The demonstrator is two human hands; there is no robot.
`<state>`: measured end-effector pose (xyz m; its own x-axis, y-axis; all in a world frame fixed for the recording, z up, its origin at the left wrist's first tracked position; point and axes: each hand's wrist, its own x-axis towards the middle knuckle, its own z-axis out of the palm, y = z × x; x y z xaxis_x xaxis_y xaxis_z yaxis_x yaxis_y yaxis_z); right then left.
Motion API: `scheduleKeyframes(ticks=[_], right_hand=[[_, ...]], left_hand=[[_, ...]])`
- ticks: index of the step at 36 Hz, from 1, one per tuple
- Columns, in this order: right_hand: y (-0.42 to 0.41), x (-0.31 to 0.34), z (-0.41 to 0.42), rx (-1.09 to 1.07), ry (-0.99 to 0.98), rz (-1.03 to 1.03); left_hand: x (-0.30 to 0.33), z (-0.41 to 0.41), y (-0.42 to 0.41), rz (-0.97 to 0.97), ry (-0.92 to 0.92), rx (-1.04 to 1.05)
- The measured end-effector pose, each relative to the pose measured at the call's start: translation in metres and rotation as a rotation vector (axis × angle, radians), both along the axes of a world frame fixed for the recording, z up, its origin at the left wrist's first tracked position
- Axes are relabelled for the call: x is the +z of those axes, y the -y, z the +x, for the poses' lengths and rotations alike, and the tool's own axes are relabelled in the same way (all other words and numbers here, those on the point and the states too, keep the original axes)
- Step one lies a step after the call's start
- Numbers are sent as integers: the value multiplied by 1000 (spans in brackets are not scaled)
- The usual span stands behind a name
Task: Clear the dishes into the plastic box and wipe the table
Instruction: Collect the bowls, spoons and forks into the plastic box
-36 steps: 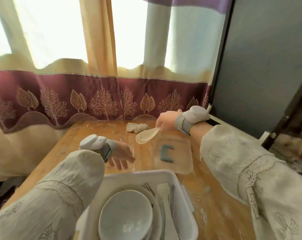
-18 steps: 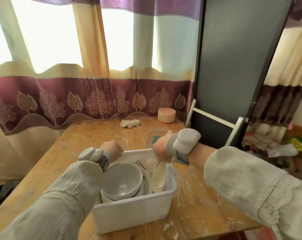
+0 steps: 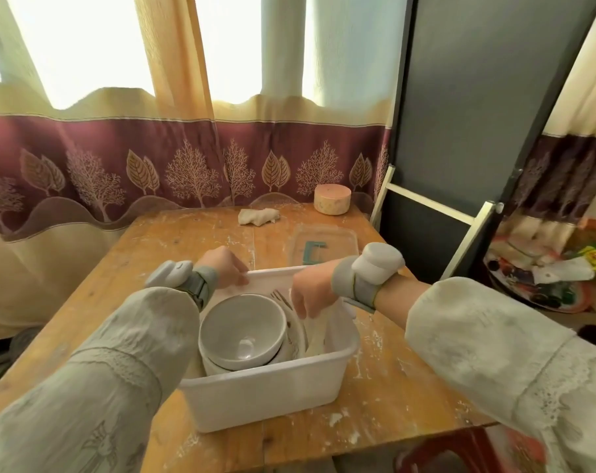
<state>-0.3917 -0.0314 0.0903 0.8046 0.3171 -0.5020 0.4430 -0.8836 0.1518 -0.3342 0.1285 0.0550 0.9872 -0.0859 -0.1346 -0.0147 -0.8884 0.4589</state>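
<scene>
The white plastic box (image 3: 266, 397) stands on the wooden table (image 3: 146, 254) near its front edge. Stacked white bowls (image 3: 243, 331) on a plate fill its left side, and a fork (image 3: 280, 299) lies behind them. My left hand (image 3: 223, 269) grips the box's far rim. Over the box's right side, my right hand (image 3: 312, 290) points down and pinches the handle of a pale spoon (image 3: 318, 334), which is blurred and stands inside the box against its right wall. A crumpled white cloth (image 3: 258, 216) lies at the table's far edge.
A clear lid with a green handle (image 3: 324, 249) lies flat just behind the box. A round pink container (image 3: 332, 198) sits at the far right corner. A white frame and dark panel (image 3: 436, 213) stand right of the table; a red stool (image 3: 460, 452) is below its front edge.
My right hand carried the spoon from the far table back to the box and lowered it inside. My left hand moved from the tabletop onto the box's far rim.
</scene>
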Motion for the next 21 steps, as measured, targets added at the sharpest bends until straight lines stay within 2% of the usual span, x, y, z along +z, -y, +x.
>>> scheduleKeyframes(ticks=[5, 9, 11, 15, 17, 21], right_hand=[[9, 1, 24, -106, 15, 322], [22, -1, 46, -293, 2, 644], [35, -1, 54, -400, 72, 772], [63, -16, 81, -670, 250, 904], [74, -34, 92, -784, 237, 906], [88, -72, 103, -680, 259, 594]], left_hand=[[-3, 5, 8, -10, -72, -48], [-4, 15, 14, 64, -144, -149], [2, 14, 18, 87, -146, -172], [-4, 19, 26, 125, -223, -167], [-11, 22, 30, 123, -249, -118], [-17, 27, 35, 138, -258, -86]])
